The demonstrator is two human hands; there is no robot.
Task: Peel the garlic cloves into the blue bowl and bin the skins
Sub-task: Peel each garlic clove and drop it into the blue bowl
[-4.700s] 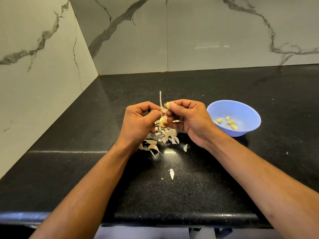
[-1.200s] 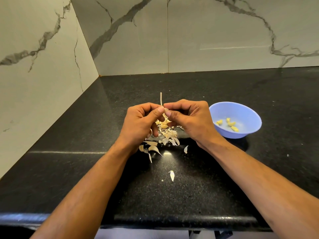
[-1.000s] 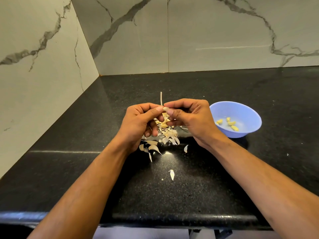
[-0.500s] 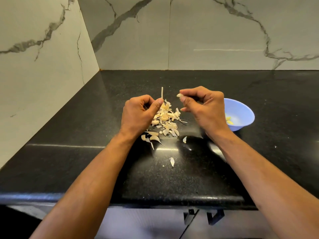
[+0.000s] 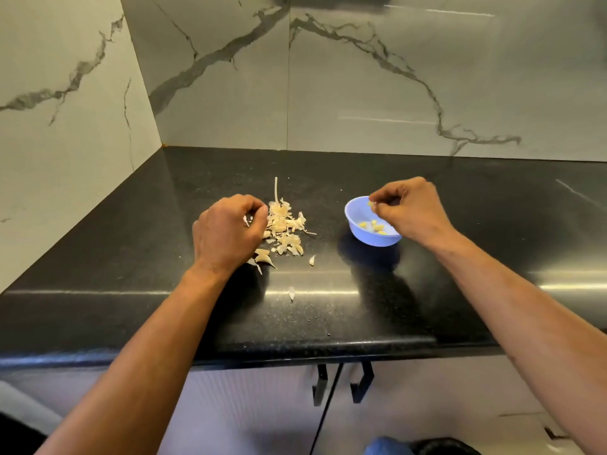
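While peeled cloves (image 5: 372, 226) lie inside, right hand (image 5: 409, 211) overhangs blue bowl (image 5: 356, 221).

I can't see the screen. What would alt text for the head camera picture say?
A person's right hand pinches a peeled garlic clove over a blue bowl holding a few cloves. The left hand, fingers curled, rests by a pile of garlic skins on a black counter.

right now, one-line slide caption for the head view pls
Right hand holds a peeled clove over the blue bowl; left hand rests by the skins.
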